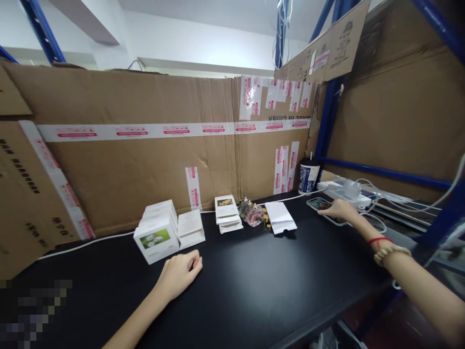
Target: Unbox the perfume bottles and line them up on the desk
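Note:
My left hand (179,275) rests on the black table, its fingers curled in and nothing visible in them. Just beyond it stand several white boxes (156,237), the front one printed with a picture of white flowers, and a second white box (191,229) beside them. My right hand (340,211) reaches to a phone (319,203) lying flat with its screen lit. One outstretched digit touches the screen; part of the phone is hidden under the hand. A red string and a beaded bracelet (391,253) circle that wrist.
Along the cardboard wall (163,169) lie flat white cartons (225,212), glass bottles (252,213), small gold pieces (267,221) and an opened white box (280,217). A patterned drink cup (308,177) with a straw stands near a power strip (347,191) with cables. Blue shelf posts (329,116) rise at right.

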`<state>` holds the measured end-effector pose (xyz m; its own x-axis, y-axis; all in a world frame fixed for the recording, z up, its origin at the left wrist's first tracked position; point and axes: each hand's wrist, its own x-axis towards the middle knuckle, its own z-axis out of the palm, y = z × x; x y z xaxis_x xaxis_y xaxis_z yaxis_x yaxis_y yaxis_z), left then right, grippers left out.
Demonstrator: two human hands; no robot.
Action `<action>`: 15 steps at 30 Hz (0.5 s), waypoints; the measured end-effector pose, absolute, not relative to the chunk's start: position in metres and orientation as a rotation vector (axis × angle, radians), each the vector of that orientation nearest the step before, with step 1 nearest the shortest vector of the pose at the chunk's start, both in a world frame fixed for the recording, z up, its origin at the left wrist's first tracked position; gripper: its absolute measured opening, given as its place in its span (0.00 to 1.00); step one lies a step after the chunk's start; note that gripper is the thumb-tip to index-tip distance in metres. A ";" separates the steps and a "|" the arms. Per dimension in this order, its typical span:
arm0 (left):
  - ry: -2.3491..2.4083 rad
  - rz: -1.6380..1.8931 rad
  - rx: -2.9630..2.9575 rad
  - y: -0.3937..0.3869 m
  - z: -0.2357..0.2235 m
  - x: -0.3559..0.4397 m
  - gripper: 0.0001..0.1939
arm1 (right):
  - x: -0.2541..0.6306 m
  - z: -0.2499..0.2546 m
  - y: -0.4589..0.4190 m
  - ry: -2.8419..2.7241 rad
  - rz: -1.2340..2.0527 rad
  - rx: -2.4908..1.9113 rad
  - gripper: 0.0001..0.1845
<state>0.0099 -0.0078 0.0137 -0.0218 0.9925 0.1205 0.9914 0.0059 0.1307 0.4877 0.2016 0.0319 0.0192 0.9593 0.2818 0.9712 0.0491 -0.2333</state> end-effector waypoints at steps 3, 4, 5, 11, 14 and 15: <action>2.211 0.289 2.203 -0.007 0.012 0.008 0.13 | 0.494 0.028 0.202 -1.976 -0.061 -1.859 0.25; 2.207 0.292 2.205 -0.007 0.012 0.008 0.13 | 0.495 0.027 0.202 -1.976 -0.059 -1.863 0.25; 2.205 0.295 2.206 -0.007 0.012 0.007 0.13 | 0.495 0.027 0.202 -1.978 -0.053 -1.860 0.25; 2.188 0.291 2.200 -0.007 0.012 0.007 0.12 | 0.492 0.026 0.206 -1.919 -0.060 -1.876 0.22; 2.180 0.291 2.197 -0.007 0.012 0.008 0.13 | 0.482 0.030 0.209 -1.845 -0.108 -1.901 0.25; 2.178 0.295 2.194 -0.007 0.012 0.008 0.13 | 0.473 0.033 0.209 -1.806 -0.139 -1.898 0.27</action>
<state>0.0078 -0.0070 0.0123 -0.0015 0.9940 0.1091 0.9873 -0.0159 0.1583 0.4729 0.2093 0.0329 0.1089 0.9044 0.4126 0.9569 0.0170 -0.2899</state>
